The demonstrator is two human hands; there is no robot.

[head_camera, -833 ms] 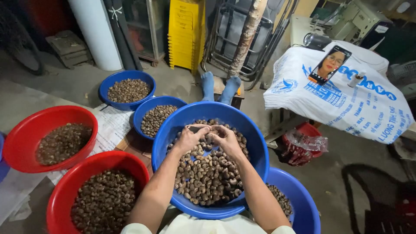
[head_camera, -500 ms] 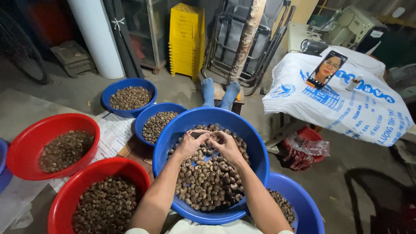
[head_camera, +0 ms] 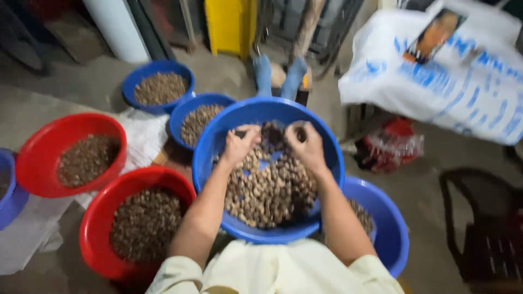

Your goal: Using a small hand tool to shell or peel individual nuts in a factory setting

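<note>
Basins of red and blue plastic crowded on a grey concrete floor [head_camera: 65,98], all round, smooth-walled and heaped with small brownish nuts. At far left edge, sliver of a blue basin [head_camera: 8,190]; next to it a red basin [head_camera: 70,154] on a white sheet [head_camera: 32,234], and nearer, a second red basin [head_camera: 136,223] with darker, rougher contents. Behind these, two smaller blue bowls [head_camera: 159,86] and [head_camera: 199,120], touching at the rims. In the middle, the large blue basin [head_camera: 269,169], tilted toward the camera, resting on another blue basin [head_camera: 376,223] below right; pale nuts [head_camera: 267,190] piled in its near half, bare blue showing at the far wall. Left hand [head_camera: 239,144] reaching in from a bare forearm, fingers curled down into the pile at the far side, clenched or merely raking cannot be told through the blur. Right hand [head_camera: 305,144] mirrored just beside it, fingers bent over a darker clump of nuts, grip likewise unclear. Cream sleeves at the bottom edge. Beyond the basin, two blue-clad feet [head_camera: 278,73]. Further back, yellow crate [head_camera: 231,24] upright. At right, white woven sack [head_camera: 452,81] with blue print, a portrait card [head_camera: 433,35] lying on its top; below it a crumpled red and clear plastic bag [head_camera: 389,147]; dark chair [head_camera: 479,223] at the right edge.
</note>
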